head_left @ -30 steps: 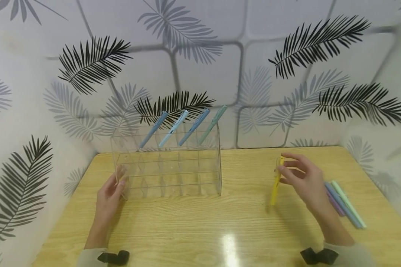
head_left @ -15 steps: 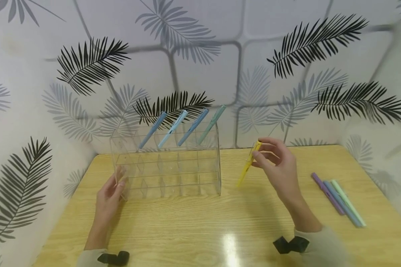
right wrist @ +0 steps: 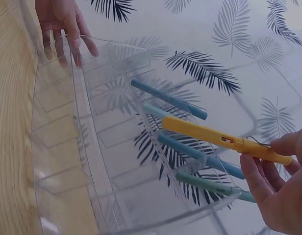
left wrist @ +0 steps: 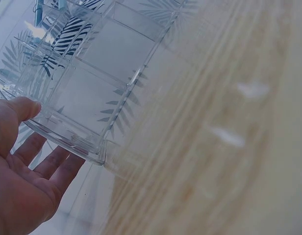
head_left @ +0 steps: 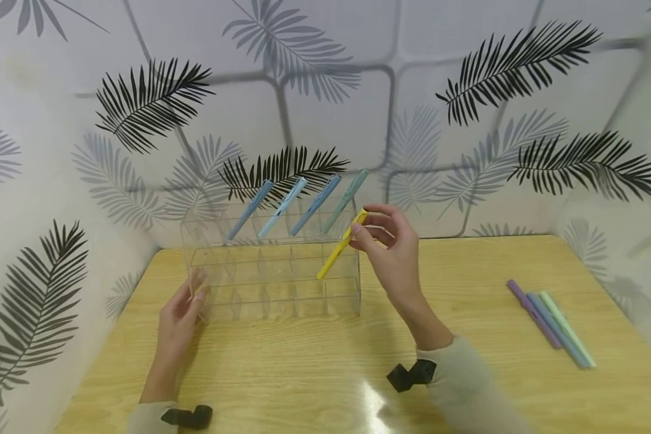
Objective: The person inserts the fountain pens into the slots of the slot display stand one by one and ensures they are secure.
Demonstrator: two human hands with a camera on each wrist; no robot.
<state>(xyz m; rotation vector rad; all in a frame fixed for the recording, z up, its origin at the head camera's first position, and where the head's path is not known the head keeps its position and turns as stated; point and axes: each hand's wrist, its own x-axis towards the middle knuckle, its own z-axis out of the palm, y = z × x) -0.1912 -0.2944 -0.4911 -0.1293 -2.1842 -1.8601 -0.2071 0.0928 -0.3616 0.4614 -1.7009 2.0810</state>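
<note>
A clear acrylic pen rack [head_left: 276,271] with rows of compartments stands on the table. At its left side my left hand [head_left: 179,319] holds the side wall, thumb on one face and fingers on the other, as the left wrist view shows [left wrist: 28,181]. My right hand [head_left: 393,259] pinches a yellow pen [head_left: 340,247] near its upper end, in front of the rack's right part. The pen [right wrist: 205,133] slants down to the left. Whether its lower tip touches the rack I cannot tell. Several blue and green pens, such as the green pen [head_left: 347,199], lean in the top row.
On the table's right side lie a purple pen [head_left: 533,313], a blue pen [head_left: 556,330] and a light green pen [head_left: 566,328], side by side. The wooden table [head_left: 304,374] meets a leaf-patterned backdrop [head_left: 439,90] behind the rack.
My right hand has carried the yellow pen leftward from the table's right side to the rack, and the pen has tilted further. My left hand stays on the rack.
</note>
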